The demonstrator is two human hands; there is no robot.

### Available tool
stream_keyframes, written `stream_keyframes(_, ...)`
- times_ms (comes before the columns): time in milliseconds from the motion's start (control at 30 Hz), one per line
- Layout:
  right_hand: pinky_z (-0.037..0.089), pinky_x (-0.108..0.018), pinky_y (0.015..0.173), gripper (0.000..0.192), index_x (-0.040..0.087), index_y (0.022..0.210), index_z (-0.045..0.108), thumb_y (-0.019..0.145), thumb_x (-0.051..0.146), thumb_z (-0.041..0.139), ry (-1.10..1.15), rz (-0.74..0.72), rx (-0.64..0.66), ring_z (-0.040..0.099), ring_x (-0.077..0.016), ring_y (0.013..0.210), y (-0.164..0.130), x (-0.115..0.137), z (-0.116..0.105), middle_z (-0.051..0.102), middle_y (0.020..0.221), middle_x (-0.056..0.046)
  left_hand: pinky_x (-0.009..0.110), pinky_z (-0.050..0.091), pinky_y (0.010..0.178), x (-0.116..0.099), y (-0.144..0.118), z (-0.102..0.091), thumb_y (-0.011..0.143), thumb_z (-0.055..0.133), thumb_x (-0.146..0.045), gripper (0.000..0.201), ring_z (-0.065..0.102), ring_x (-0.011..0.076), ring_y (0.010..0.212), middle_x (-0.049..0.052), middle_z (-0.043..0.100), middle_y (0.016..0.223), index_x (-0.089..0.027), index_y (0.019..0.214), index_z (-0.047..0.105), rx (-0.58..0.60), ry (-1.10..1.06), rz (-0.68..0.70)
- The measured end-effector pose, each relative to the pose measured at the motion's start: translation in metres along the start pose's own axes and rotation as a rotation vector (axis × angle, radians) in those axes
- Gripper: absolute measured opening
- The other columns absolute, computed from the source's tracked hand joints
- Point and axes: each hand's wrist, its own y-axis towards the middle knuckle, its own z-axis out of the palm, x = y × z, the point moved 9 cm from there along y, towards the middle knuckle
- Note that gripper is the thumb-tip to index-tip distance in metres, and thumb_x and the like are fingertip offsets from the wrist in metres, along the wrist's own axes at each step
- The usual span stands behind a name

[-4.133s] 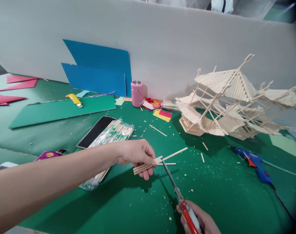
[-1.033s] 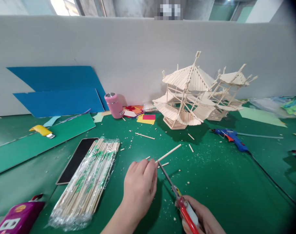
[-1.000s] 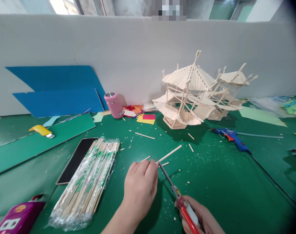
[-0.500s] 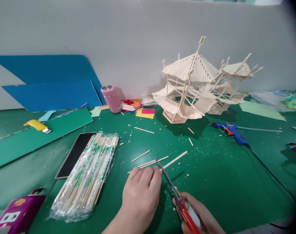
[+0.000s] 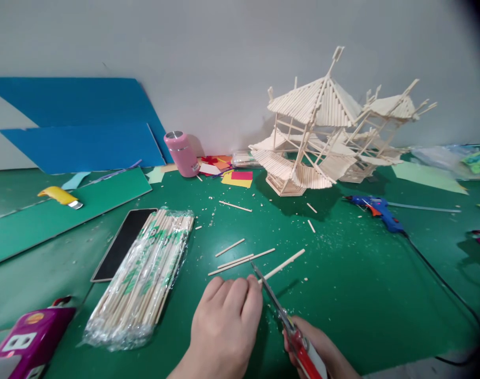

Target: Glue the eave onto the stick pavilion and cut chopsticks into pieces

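My left hand (image 5: 228,321), closed with its knuckles up, pinches the near end of a thin wooden stick (image 5: 285,264) that points up to the right, lifted off the green table. In my right hand (image 5: 322,342) is a pair of shears (image 5: 277,305) with red and white handles. Their narrow blades lie across the stick, close to my left fingertips; whether they are closed on it I cannot tell. Just beyond my left hand lie several loose cut sticks (image 5: 240,261). The gripped end of the stick is hidden by my fingers.
A plastic-wrapped bundle of sticks (image 5: 141,279) partly covers a black phone-like slab (image 5: 121,247). Behind stand a pink flask (image 5: 182,155) and a stick-built pagoda model (image 5: 315,137). A blue glue gun (image 5: 376,208) trails its cord at right. A yellow utility knife (image 5: 60,196) lies left.
The view has shifted slightly. The shears stay across the stick, and my left hand has drawn back a little from the loose sticks, baring more of them.
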Motion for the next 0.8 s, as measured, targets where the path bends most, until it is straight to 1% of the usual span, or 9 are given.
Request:
stream_keyframes(133,0.032,-0.023,0.053,0.024,0.019,0.068,0.051,0.064,0.043,0.057,-0.078,-0.079,-0.001,0.04,-0.0121,0.055,-0.007,0.028,0.0,0.044,0.057,0.003,0.03,0.031,0.054,0.0,0.0,0.0,0.081,0.043,-0.011,0.014,0.05,0.0148,0.055,0.004,0.057,0.064,-0.013,0.084,0.056,0.001,0.018,-0.011)
stream_keyframes(200,0.033,-0.024,0.055,0.023,0.018,0.068,0.05,0.065,0.04,0.056,-0.125,-0.084,0.024,0.041,-0.0129,0.057,-0.009,0.04,0.001,0.046,0.058,0.002,0.03,0.032,0.054,0.0,0.001,0.0,0.081,0.042,-0.011,0.014,0.05,0.0148,0.056,0.004,0.057,0.064,-0.013,0.083,0.056,0.003,0.019,-0.017)
stream_keyframes(300,0.035,-0.026,0.059,0.019,0.017,0.069,0.05,0.067,0.035,0.054,-0.161,-0.072,0.064,0.044,-0.0143,0.06,-0.01,0.05,0.003,0.05,0.061,0.0,0.03,0.032,0.052,0.002,0.003,-0.001,0.081,0.042,-0.011,0.013,0.049,0.0147,0.053,0.003,0.056,0.06,-0.014,0.08,0.055,-0.001,0.007,-0.033)
stream_keyframes(367,0.036,-0.026,0.06,0.017,0.017,0.072,0.051,0.065,0.032,0.055,-0.176,-0.068,0.072,0.045,-0.0151,0.062,-0.01,0.052,0.003,0.05,0.063,0.0,0.029,0.031,0.049,0.005,0.006,-0.002,0.081,0.042,-0.011,0.014,0.047,0.0143,0.049,0.002,0.054,0.056,-0.015,0.076,0.054,0.007,-0.03,-0.061)
stream_keyframes(433,0.036,-0.027,0.061,0.024,0.017,0.078,0.051,0.059,0.029,0.058,-0.199,-0.08,0.062,0.047,-0.0164,0.065,-0.011,0.051,0.001,0.052,0.069,-0.001,0.028,0.031,0.047,0.009,0.009,-0.004,0.08,0.041,-0.011,0.014,0.043,0.0137,0.046,0.001,0.052,0.055,-0.016,0.074,0.053,0.024,-0.12,-0.101)
stream_keyframes(500,0.037,-0.028,0.065,0.03,0.017,0.083,0.052,0.056,0.027,0.059,-0.217,-0.111,0.04,0.048,-0.0185,0.07,-0.012,0.05,0.0,0.054,0.075,-0.003,0.026,0.033,0.046,0.015,0.011,-0.005,0.08,0.04,-0.012,0.016,0.043,0.0128,0.046,0.001,0.051,0.055,-0.018,0.071,0.051,0.049,-0.266,-0.165)
stream_keyframes(600,0.037,-0.029,0.069,0.029,0.018,0.086,0.052,0.059,0.028,0.057,-0.22,-0.135,0.005,0.05,-0.0199,0.074,-0.015,0.049,-0.003,0.057,0.078,-0.004,0.022,0.036,0.045,0.025,0.009,-0.001,0.082,0.038,-0.014,0.021,0.043,0.0105,0.046,-0.001,0.048,0.053,-0.019,0.064,0.047,0.115,-0.509,-0.302)
stream_keyframes(700,0.037,-0.026,0.064,0.026,0.018,0.085,0.052,0.06,0.025,0.056,-0.244,-0.137,0.014,0.052,-0.0183,0.071,-0.014,0.047,0.0,0.059,0.076,-0.003,0.019,0.035,0.042,0.032,0.005,0.005,0.084,0.038,-0.019,0.025,0.041,0.0088,0.044,-0.003,0.044,0.051,-0.02,0.06,0.044,0.193,-0.653,-0.417)
stream_keyframes(800,0.037,-0.024,0.058,0.019,0.018,0.078,0.051,0.06,0.021,0.053,-0.269,-0.099,0.044,0.053,-0.0162,0.065,-0.009,0.041,0.004,0.06,0.071,-0.001,0.018,0.035,0.041,0.035,-0.001,0.01,0.084,0.039,-0.021,0.026,0.041,0.0087,0.044,-0.003,0.045,0.05,-0.02,0.059,0.045,0.238,-0.682,-0.459)
